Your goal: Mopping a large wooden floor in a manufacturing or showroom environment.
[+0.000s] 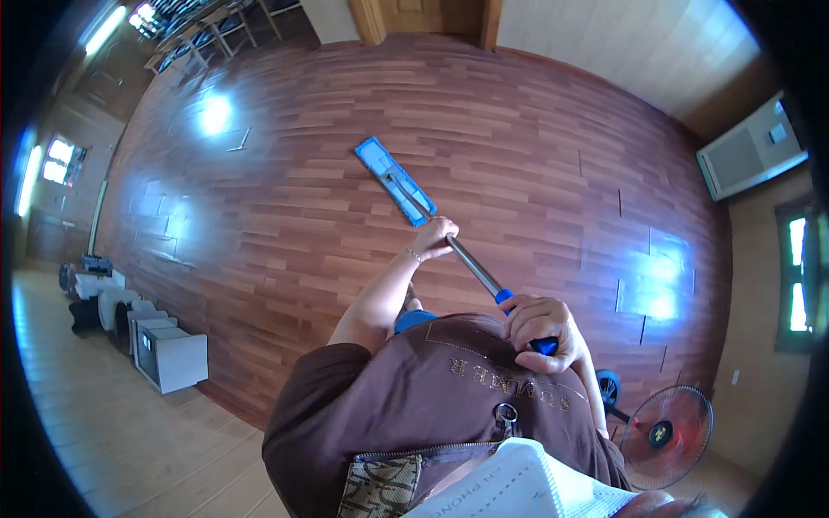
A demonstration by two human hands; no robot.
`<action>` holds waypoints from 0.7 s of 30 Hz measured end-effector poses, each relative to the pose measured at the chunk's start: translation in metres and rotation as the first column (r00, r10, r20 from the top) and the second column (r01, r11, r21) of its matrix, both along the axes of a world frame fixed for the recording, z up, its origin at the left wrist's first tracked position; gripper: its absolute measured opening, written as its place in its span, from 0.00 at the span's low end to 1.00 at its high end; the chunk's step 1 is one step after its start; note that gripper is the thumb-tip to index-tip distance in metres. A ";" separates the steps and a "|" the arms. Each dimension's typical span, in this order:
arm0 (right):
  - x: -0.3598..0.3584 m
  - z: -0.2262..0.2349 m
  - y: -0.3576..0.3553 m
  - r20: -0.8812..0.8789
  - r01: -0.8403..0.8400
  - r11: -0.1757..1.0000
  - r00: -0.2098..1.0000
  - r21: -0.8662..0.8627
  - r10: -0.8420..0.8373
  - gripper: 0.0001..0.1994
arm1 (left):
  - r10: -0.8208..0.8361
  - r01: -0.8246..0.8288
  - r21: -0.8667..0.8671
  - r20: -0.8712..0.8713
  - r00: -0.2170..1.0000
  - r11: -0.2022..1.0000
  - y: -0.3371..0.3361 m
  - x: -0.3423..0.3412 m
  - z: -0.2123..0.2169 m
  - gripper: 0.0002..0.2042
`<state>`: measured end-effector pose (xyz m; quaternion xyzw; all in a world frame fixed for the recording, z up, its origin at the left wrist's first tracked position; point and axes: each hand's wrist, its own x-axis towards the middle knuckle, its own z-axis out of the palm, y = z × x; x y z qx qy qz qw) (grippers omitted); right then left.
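A flat mop with a blue rectangular head lies against the wood-plank floor ahead of me. Its metal pole slants back toward my chest and ends in a blue and black grip. Partway down the pole, my left hand is closed around it, with a bracelet at the wrist. Up at the grip, near my chest, my right hand wraps the handle's end. Part of the pole is hidden behind my left hand.
On the right stand a fan and a white box-shaped appliance by the wall. At left, a white cabinet-like box and several other items line the floor's edge. Tables and chairs are at the far left; a wooden door is straight ahead.
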<state>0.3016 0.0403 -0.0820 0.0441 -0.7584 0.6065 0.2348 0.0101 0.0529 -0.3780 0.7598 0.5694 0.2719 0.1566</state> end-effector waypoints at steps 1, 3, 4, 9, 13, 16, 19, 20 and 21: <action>-0.014 0.002 0.000 -0.002 -0.030 1.000 1.000 0.010 0.030 0.07 | 0.024 -0.024 0.022 0.002 1.000 0.999 -0.008 -0.011 0.007 0.10; -0.044 0.006 -0.001 -0.004 -0.072 0.997 0.997 0.036 0.072 0.07 | 0.060 -0.062 0.050 0.047 0.997 0.997 -0.021 -0.035 0.017 0.11; -0.059 0.008 -0.002 -0.010 -0.115 0.992 0.993 0.042 0.115 0.09 | 0.111 -0.111 0.006 0.050 0.993 0.994 -0.027 -0.048 0.020 0.11; -0.136 0.013 -0.011 -0.127 -0.242 0.969 0.961 0.052 0.247 0.20 | 0.282 -0.295 0.092 0.130 0.950 0.951 -0.063 -0.108 0.047 0.24; -0.193 0.016 -0.014 -0.163 -0.229 0.968 0.956 0.102 0.243 0.20 | 0.321 -0.318 -0.054 0.279 0.905 0.946 -0.100 -0.126 0.104 0.35; -0.229 -0.002 -0.015 -0.131 -0.172 0.981 0.974 0.093 0.183 0.19 | 0.187 -0.196 -0.034 0.497 0.848 0.980 -0.115 -0.140 0.162 0.27; -0.284 -0.015 -0.027 -0.069 -0.301 0.942 0.947 0.147 0.314 0.17 | 0.049 -0.121 0.084 0.590 0.806 0.989 -0.173 -0.156 0.252 0.24; -0.290 -0.008 -0.028 -0.020 -0.320 0.927 0.944 0.195 0.330 0.17 | -0.081 -0.042 0.190 0.596 0.799 0.981 -0.177 -0.155 0.284 0.25; -0.297 -0.014 -0.031 0.068 -0.303 0.926 0.953 0.224 0.295 0.16 | -0.176 0.002 0.303 0.547 0.819 0.953 -0.186 -0.152 0.301 0.26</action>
